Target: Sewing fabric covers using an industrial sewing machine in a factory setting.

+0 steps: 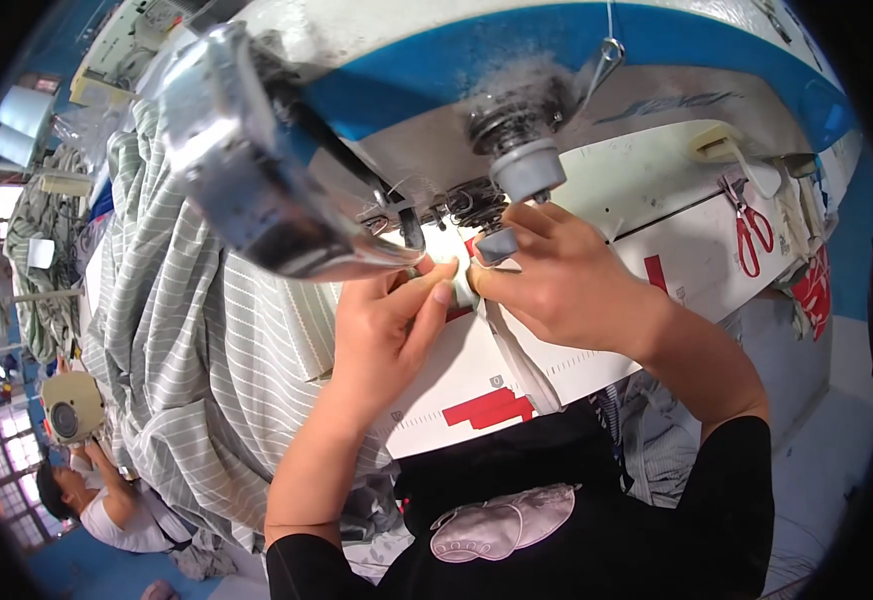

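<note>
In front of the sewing machine (647,95), the left hand (377,330) and right hand (567,285) have fingers pinched narrowly around a pale fabric strip (519,365), which trails toward the white tabletop's (427,390) near edge; striped fabric (242,370) lies left, red-handled scissors (754,240) far right.

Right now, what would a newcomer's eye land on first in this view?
Likely the sewing machine across the top, with a shiny metal part curving down at its left. Below, the left hand and right hand nearly meet at the top of a pale strip. Striped cloth heaps along the left, and red-handled scissors lie at the right.
</note>
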The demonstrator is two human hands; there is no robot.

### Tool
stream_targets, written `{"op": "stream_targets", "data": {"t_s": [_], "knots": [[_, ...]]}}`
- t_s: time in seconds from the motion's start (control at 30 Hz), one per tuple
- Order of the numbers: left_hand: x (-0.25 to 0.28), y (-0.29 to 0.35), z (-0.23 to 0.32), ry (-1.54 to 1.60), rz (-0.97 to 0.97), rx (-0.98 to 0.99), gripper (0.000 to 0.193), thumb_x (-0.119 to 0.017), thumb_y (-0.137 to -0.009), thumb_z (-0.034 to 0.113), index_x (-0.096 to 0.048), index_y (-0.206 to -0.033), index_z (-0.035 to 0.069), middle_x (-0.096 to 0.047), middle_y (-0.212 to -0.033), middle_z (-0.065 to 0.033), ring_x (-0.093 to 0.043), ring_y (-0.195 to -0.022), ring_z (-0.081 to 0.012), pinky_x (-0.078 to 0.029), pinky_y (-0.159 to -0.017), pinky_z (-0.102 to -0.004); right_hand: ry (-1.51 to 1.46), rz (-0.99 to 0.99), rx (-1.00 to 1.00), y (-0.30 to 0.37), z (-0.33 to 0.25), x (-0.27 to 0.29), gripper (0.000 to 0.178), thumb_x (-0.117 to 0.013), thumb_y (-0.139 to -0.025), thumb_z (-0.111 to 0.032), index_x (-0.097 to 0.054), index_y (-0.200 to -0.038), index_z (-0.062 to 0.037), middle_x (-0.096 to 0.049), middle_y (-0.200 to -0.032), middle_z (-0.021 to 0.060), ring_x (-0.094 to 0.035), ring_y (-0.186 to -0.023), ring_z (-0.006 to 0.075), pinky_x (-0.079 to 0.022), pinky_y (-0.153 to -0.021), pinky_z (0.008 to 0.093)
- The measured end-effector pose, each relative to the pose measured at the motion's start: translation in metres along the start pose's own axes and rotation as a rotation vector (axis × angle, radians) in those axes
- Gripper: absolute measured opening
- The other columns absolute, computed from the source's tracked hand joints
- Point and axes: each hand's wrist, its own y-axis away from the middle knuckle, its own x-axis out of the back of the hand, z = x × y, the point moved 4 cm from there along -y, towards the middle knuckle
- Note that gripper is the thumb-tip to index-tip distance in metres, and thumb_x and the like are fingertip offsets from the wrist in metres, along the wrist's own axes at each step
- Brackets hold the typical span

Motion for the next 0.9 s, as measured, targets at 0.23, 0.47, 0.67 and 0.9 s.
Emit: {"op": "stream_targets", "data": {"t_s": [0.23, 0.47, 0.67, 0.9], "knots": [[0.005, -0.002, 0.013, -0.291, -0.033, -0.194, 0.025, -0.072, -0.084, 0.010, -0.077, -0.109, 0.007, -0.062, -0.108, -0.0037, -0.051, -0.088, -0.0209, -0.041, -0.077, -0.0347, -0.149, -0.039, -0.060, -0.003, 0.002, 0.005, 0.030, -0.071, -0.077, -0.002, -0.072, -0.104, -0.0125, -0.061, -0.095, 0.0099, -0.060, -0.098, 0.0294, -0.050, -0.084, 0.0393], [0.004, 0.002, 0.022, -0.474, -0.083, -0.329, 0.040, -0.079, -0.077, 0.024, -0.074, -0.113, 0.008, -0.062, -0.111, -0.0045, -0.054, -0.097, -0.0229, -0.035, -0.083, -0.0395, -0.338, 0.028, -0.191, -0.005, 0.007, 0.002, 0.028, -0.068, -0.078, 0.004, -0.071, -0.103, -0.0084, -0.057, -0.102, 0.0101, -0.060, -0.096, 0.0289, -0.052, -0.083, 0.0402], [0.006, 0.006, 0.027, -0.500, -0.088, -0.300, 0.041, -0.081, -0.075, 0.025, -0.073, -0.113, 0.010, -0.059, -0.116, -0.0028, -0.053, -0.102, -0.0240, -0.034, -0.085, -0.0426, -0.218, 0.023, -0.157, -0.008, 0.004, 0.000, 0.020, -0.068, -0.078, -0.001, -0.072, -0.095, -0.0113, -0.052, -0.099, 0.0056, -0.057, -0.095, 0.0245, -0.052, -0.080, 0.0378], [0.005, 0.002, 0.026, -0.512, -0.086, -0.283, 0.042, -0.081, -0.075, 0.025, -0.073, -0.114, 0.013, -0.058, -0.117, -0.0019, -0.051, -0.105, -0.0247, -0.033, -0.087, -0.0446, -0.114, 0.022, -0.117, -0.008, 0.006, 0.001, 0.019, -0.068, -0.077, -0.001, -0.073, -0.091, -0.0122, -0.051, -0.098, 0.0050, -0.055, -0.097, 0.0236, -0.047, -0.085, 0.0379]]}}
